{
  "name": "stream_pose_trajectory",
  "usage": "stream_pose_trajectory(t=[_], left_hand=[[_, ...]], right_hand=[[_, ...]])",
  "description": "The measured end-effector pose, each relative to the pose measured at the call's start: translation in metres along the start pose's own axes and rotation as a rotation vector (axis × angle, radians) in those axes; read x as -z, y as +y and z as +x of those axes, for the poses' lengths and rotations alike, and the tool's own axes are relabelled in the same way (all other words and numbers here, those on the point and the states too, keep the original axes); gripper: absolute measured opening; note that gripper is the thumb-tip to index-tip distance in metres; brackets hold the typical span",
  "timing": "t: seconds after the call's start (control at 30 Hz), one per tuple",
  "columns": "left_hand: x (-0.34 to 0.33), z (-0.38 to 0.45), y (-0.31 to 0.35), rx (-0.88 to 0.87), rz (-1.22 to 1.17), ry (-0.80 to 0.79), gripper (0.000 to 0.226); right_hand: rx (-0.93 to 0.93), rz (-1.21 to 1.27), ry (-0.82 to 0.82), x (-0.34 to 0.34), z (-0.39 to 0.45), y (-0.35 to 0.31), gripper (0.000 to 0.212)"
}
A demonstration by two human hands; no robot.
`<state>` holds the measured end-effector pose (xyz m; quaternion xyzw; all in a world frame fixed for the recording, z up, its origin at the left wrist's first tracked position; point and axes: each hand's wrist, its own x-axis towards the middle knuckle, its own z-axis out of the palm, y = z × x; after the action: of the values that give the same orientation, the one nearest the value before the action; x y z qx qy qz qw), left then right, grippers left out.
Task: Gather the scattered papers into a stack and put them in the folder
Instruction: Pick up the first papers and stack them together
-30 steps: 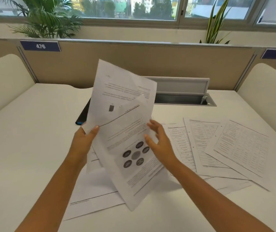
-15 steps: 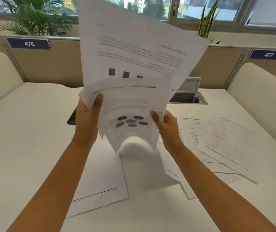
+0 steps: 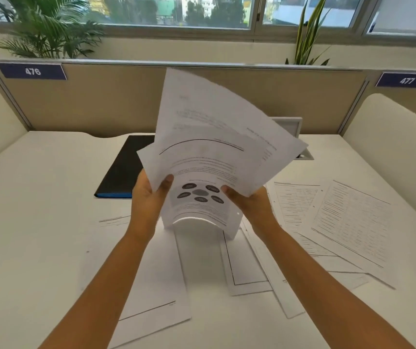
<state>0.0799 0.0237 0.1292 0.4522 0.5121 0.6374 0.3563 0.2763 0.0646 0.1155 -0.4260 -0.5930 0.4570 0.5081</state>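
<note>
A loose bundle of printed papers stands upright above the desk, held from both sides. My left hand grips its left edge and my right hand grips its right edge. The lowest sheet shows dark ovals and curls at the bottom. A black folder with a blue edge lies closed behind my left hand, partly hidden by the bundle. More sheets lie scattered on the right, and others lie flat beneath my forearms.
The white desk is bounded by a tan partition at the back and cream side panels. A grey cable tray sits open behind the held papers. Plants stand on the window ledge beyond.
Both hands took hold of the bundle and raised it; now it has come down a little and the view has shifted, uncovering the black folder.
</note>
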Motion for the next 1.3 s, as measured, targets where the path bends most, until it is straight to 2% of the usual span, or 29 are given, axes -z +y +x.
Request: stream_pose_trajectory(t=[0.13,0.27,0.37,0.43,0.6,0.73,0.8,0.87,0.97,1.17,1.3], left_hand=[[0.0,0.0,-0.019,0.017,0.149,0.031,0.031],[-0.002,-0.002,-0.015,-0.044,-0.028,0.09,0.016],[-0.004,0.002,-0.007,-0.087,-0.115,0.111,0.014],[-0.005,0.002,-0.008,-0.055,-0.12,0.105,0.016],[-0.005,-0.005,-0.03,0.1,0.123,0.081,0.036],[-0.003,-0.01,-0.047,0.146,0.187,0.031,0.043],[-0.004,-0.013,-0.052,0.161,0.219,0.014,0.04],[-0.002,-0.014,-0.055,0.098,0.251,0.031,0.03],[0.004,-0.014,-0.057,0.01,0.28,0.047,0.025],[0.002,-0.029,-0.078,0.079,0.346,-0.027,0.032],[0.002,-0.035,-0.079,0.099,0.377,0.021,0.018]], right_hand=[[-0.061,0.059,0.011,0.005,0.0,0.006,0.029],[-0.042,0.064,0.08,0.003,0.005,-0.002,0.027],[0.051,0.081,0.089,0.002,0.009,-0.014,0.03],[0.067,0.037,0.099,0.003,0.009,-0.016,0.027],[-0.024,-0.049,0.107,0.007,-0.001,0.007,0.038],[-0.041,-0.067,0.097,0.012,-0.01,0.027,0.042],[-0.05,-0.078,0.064,0.013,-0.012,0.032,0.04],[-0.047,-0.071,0.037,0.012,-0.014,0.034,0.034],[-0.022,-0.042,0.026,0.014,-0.017,0.038,0.037],[-0.062,-0.161,-0.024,0.006,-0.029,0.063,0.039],[-0.081,-0.214,0.006,0.0,-0.032,0.068,0.034]])
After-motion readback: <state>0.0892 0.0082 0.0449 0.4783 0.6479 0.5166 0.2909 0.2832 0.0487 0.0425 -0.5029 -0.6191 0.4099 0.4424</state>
